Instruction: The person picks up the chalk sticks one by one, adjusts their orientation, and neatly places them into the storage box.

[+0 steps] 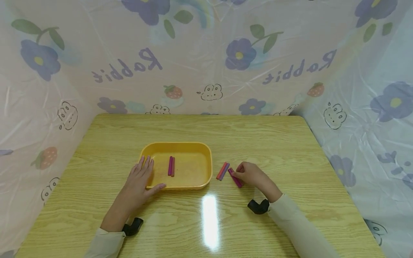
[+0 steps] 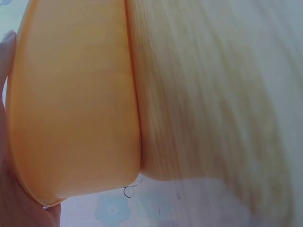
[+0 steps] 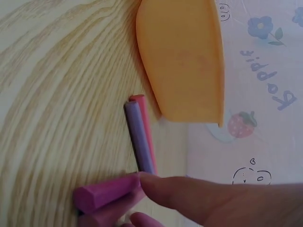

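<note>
A shallow yellow plastic tray stands on the table, with two crayons, one magenta and one reddish brown, lying side by side in it. My left hand rests on the tray's left end, fingers extended over the rim and thumb along the front edge. Right of the tray, my right hand pinches a pair of crayons, the upper one magenta, low at the table. Just beside them lie a red crayon and a purple crayon, touching along their length.
The wood-grain table is bounded at the back and sides by a printed curtain. A black wrist-worn piece sits by the left wrist, and another black piece by the right. Light glares off the table's front middle.
</note>
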Tool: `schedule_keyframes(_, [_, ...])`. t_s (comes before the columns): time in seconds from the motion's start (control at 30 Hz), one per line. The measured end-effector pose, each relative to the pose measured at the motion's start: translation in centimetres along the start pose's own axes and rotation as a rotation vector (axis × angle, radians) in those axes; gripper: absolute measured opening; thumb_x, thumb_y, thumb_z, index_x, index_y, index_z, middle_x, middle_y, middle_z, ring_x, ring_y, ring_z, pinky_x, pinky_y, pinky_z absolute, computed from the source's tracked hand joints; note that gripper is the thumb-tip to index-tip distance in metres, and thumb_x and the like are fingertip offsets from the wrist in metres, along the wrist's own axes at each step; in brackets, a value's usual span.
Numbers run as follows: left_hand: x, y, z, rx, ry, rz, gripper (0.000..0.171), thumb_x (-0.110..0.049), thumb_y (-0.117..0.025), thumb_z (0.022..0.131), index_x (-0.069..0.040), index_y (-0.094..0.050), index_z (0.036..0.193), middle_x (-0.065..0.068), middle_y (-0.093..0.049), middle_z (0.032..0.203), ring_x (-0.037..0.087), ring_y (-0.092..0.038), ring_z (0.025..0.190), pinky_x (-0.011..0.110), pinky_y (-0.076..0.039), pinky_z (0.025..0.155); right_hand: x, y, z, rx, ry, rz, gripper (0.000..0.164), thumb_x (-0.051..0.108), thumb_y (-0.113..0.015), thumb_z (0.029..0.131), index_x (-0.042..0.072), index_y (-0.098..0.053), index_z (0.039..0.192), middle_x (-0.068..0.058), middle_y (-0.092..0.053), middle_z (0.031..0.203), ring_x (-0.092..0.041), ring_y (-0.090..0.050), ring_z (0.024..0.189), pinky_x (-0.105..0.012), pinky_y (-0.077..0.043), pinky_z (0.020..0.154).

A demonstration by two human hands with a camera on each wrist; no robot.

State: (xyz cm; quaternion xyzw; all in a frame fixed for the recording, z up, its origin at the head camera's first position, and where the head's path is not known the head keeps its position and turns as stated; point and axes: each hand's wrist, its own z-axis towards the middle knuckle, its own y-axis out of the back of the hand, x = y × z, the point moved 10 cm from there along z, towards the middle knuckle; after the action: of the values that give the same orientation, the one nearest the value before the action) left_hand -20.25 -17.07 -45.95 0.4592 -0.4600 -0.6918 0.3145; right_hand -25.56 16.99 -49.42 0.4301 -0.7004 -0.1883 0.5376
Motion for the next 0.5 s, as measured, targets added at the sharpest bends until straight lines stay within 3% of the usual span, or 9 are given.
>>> schedule_keyframes(0.13, [-0.08, 0.1, 0.01, -0.002, 0.005, -0.004, 0.094, -0.059, -0.051, 0.087, 0.003, -0.015, 0.147, 0.019, -0.011, 0.153, 0.029, 0.002, 0.141, 0.052, -0.009, 0.109, 0.18, -0.3, -0.07, 0.013, -0.01, 0.02, 0.025, 0.024, -0.062, 0.09, -0.001, -0.058, 0.094, -0.006, -0.06, 0.08, -0.014, -0.056, 0.064, -0.027, -0.047, 0.056])
schedule_keyframes(0.5, [0.02, 0.05, -0.05, 0.0, 0.013, -0.006, 0.094, -0.06, -0.051, 0.086, 0.003, -0.015, 0.147, 0.019, -0.01, 0.153, 0.028, 0.003, 0.141, 0.053, -0.009, 0.109, 0.57, -0.63, 0.35, 0.022, -0.011, -0.052, 0.025, 0.027, -0.064, 0.088, 0.001, -0.063, 0.088, -0.003, -0.059, 0.073, -0.014, -0.051, 0.062, -0.026, -0.042, 0.054])
